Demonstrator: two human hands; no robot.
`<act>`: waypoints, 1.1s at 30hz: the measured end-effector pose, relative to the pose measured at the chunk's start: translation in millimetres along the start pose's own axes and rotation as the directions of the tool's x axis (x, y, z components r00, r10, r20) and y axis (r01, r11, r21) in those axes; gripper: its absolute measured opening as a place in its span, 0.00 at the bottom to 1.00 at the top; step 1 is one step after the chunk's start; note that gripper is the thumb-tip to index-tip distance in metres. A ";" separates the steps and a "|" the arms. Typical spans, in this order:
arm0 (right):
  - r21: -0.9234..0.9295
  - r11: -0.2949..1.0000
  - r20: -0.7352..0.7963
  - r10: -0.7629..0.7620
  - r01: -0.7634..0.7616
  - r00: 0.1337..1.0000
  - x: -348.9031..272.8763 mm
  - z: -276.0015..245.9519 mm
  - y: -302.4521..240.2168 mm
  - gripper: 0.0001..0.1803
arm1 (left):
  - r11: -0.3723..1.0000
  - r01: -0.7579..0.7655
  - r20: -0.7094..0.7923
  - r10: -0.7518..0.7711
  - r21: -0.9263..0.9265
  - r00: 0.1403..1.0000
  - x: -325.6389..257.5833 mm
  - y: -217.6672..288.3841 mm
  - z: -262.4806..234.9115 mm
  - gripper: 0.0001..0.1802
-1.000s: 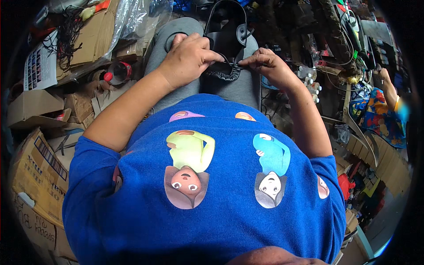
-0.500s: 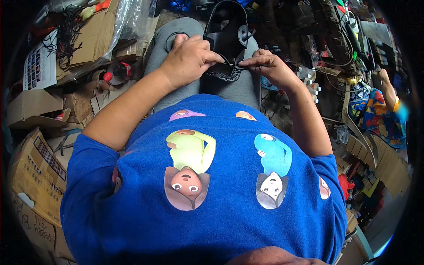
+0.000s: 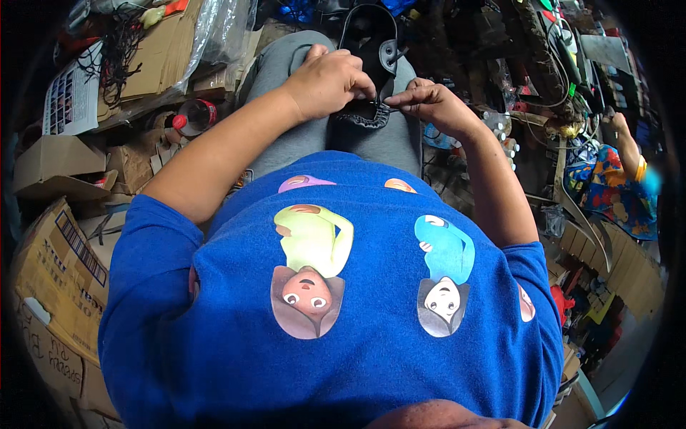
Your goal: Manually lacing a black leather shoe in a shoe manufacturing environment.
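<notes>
Across my lap, between my knees, lies a black leather-like piece point(image 3: 368, 120) with a gathered, ruffled near edge, a looped strap and a round fitting on its right side. Its exact kind does not show. My left hand point(image 3: 325, 84) is closed, thumb and fingers pinched at the piece's left side; what they hold is hidden. A thin dark cord point(image 3: 294, 66) loops over the left knee by that hand. From the right, my right hand point(image 3: 441, 107) pinches the piece's edge between thumb and forefinger. The two hands' fingertips are close together but apart.
Flattened cardboard point(image 3: 161, 53), a bundle of black cords point(image 3: 114, 64) and a red-capped bottle point(image 3: 194, 117) lie to the left. Cardboard boxes point(image 3: 61, 279) stand nearer. Small white-capped bottles point(image 3: 500, 129) stand right of my knee. Another person's arm point(image 3: 627, 146) shows at far right.
My left hand has turned and shifted right, its fingertips now curled down close to the right hand's. The right hand has stayed nearly in place on the black piece.
</notes>
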State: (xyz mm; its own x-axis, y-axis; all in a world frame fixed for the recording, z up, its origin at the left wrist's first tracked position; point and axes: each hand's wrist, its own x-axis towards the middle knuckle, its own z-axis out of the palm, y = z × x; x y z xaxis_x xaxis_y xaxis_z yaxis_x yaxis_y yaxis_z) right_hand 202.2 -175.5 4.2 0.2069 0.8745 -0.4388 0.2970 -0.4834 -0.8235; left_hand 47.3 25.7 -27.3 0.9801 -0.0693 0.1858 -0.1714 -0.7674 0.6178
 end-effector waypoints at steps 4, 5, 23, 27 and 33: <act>-0.172 0.983 -0.084 -0.073 0.058 0.994 -7.6 7.0 -8.7 0.17 | 0.998 -0.032 -0.024 0.033 0.046 0.999 -11.8 9.9 -6.8 0.09; -0.172 0.983 -0.086 -0.074 0.058 0.994 -10.5 11.6 -10.8 0.17 | 0.998 0.050 -0.036 -0.048 0.034 0.998 -19.8 16.4 -8.1 0.10; 0.068 0.983 -0.081 0.178 -0.172 0.981 18.8 12.6 -20.2 0.08 | 0.941 0.338 0.185 -0.327 -0.029 0.927 5.9 31.8 -7.4 0.08; 0.141 0.988 -0.072 0.078 -0.067 0.994 19.8 6.7 -18.8 0.07 | 0.975 0.211 0.110 -0.218 0.066 0.970 2.8 25.0 -22.9 0.07; 0.310 0.948 -0.125 0.115 -0.072 0.985 -4.1 2.1 -16.1 0.08 | 0.959 0.266 0.121 -0.277 0.095 0.953 -15.5 27.4 -24.9 0.06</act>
State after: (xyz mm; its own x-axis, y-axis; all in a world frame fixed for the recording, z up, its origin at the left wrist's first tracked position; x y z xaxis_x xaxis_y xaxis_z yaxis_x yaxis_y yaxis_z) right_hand 194.5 -171.3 18.4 0.3551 0.8008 -0.4823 -0.0224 -0.5085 -0.8608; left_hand 24.9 21.6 5.8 0.9939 0.0692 -0.0863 0.1062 -0.8150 0.5696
